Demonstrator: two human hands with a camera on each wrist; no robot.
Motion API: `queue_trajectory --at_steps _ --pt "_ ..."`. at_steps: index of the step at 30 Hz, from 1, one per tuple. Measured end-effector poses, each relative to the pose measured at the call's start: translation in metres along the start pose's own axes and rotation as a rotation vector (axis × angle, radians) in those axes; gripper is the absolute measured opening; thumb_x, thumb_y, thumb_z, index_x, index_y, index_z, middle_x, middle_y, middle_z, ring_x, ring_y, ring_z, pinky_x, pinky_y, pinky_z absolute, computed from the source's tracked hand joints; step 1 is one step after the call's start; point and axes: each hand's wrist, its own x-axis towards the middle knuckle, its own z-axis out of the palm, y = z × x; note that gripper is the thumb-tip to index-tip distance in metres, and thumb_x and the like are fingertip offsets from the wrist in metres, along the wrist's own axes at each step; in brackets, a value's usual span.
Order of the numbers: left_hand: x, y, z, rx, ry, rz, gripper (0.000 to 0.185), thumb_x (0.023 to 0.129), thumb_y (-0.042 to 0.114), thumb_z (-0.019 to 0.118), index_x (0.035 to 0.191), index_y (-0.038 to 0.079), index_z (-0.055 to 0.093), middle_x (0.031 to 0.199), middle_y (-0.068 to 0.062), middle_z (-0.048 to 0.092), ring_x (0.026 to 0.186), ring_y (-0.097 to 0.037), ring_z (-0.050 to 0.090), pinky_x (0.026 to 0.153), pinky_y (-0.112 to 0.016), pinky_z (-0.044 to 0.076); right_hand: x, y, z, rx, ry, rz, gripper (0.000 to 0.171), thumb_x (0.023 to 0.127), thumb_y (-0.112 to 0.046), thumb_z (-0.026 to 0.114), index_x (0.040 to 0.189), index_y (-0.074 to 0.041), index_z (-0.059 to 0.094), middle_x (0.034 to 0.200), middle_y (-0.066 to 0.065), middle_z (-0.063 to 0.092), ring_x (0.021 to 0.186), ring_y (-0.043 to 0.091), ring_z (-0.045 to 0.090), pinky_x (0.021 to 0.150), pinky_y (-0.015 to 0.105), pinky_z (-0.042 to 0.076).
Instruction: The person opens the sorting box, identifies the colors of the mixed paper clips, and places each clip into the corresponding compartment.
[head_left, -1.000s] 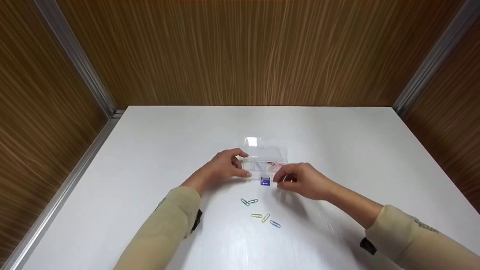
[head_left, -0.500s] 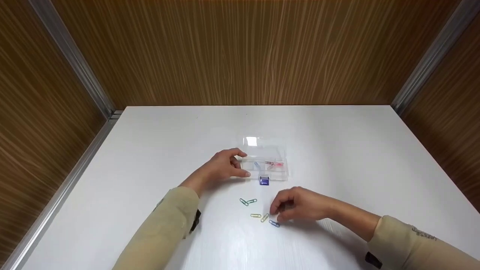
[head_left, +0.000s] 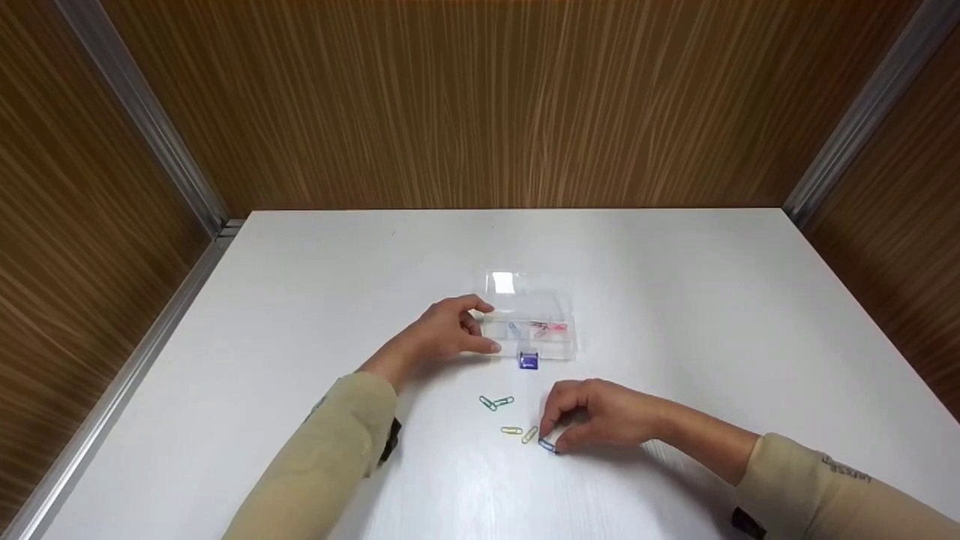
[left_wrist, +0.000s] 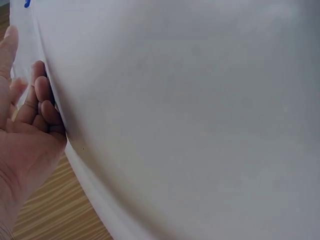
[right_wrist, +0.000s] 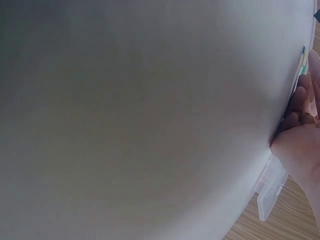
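Observation:
A clear plastic box (head_left: 556, 349) lies on the table with its lid (head_left: 532, 301) folded back and a dark blue latch (head_left: 529, 361) at the front. My left hand (head_left: 450, 330) holds the box by its left end, thumb at the front corner. Inside the back row are a light blue paper clip (head_left: 514, 328) and some red and pink clips (head_left: 557, 327). Nearer me, my right hand (head_left: 604, 412) pinches a blue paper clip (head_left: 547, 445) between thumb and forefinger, at the tabletop. The wrist views show both hands only at their edges; the clip's contact is hidden there.
Two yellow paper clips, one flat (head_left: 511, 430) and one slanted (head_left: 529, 434), lie left of the right hand. Two green clips (head_left: 496, 403) rest between them and the box. Wood-grain panels (head_left: 480, 105) enclose the white table (head_left: 337, 255) at the back and sides.
My right hand has moved from the box's front right corner down toward me to the blue paper clip and taken it between its fingertips. The left hand stays on the box.

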Motion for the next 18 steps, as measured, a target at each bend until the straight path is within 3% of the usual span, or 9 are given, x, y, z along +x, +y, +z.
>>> queue_trajectory --at_steps 18 --pt "-0.002 0.0012 -0.0011 -0.015 -0.003 0.024 0.064 0.087 0.028 0.092 0.142 0.015 0.062 0.099 -0.004 0.068 0.091 -0.02 0.06 0.091 -0.035 0.047 0.0001 -0.0008 0.0019 -0.035 -0.015 -0.012 0.026 0.091 -0.018 0.086 0.117 -0.017 0.082 0.114 -0.002 0.07 0.11 0.016 0.063 0.103 0.027 0.045"
